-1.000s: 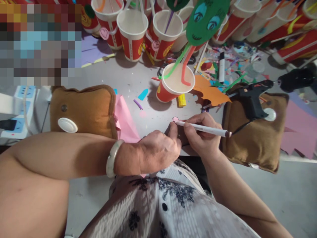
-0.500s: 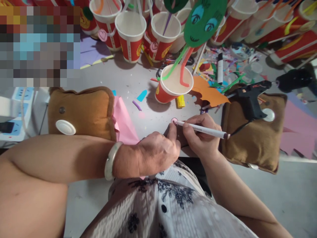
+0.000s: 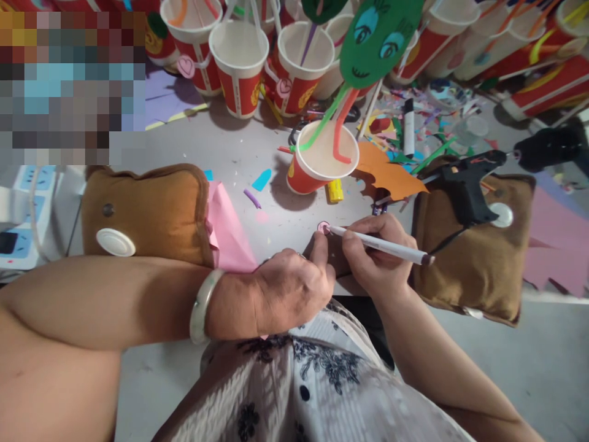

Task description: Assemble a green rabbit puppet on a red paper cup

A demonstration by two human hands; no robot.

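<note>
A small round pink paper piece (image 3: 323, 228) with a dark outline lies on the table. The extended index finger of my left hand (image 3: 294, 279) presses on its lower edge, while the other fingers curl under. My right hand (image 3: 380, 252) grips a white marker pen (image 3: 391, 246) between thumb and fingers, its tip at the right side of the pink piece. A dark curved line shows inside the outline. Just beyond stands a red and white paper cup (image 3: 310, 175) with a green and a red straw, and a green paper face (image 3: 381, 40) above it.
Brown cushions lie on both sides, a left cushion (image 3: 147, 212) and a right cushion (image 3: 469, 264) with a black glue gun (image 3: 473, 187) on it. Several paper cups (image 3: 239, 67) line the back. Paper scraps (image 3: 437, 123), orange paper (image 3: 391, 172) and a power strip (image 3: 27, 215) surround the work.
The marker tip has shifted slightly right on the pink piece, and more dark line shows inside its outline. My left hand keeps pressing the piece. The view has shifted a little.
</note>
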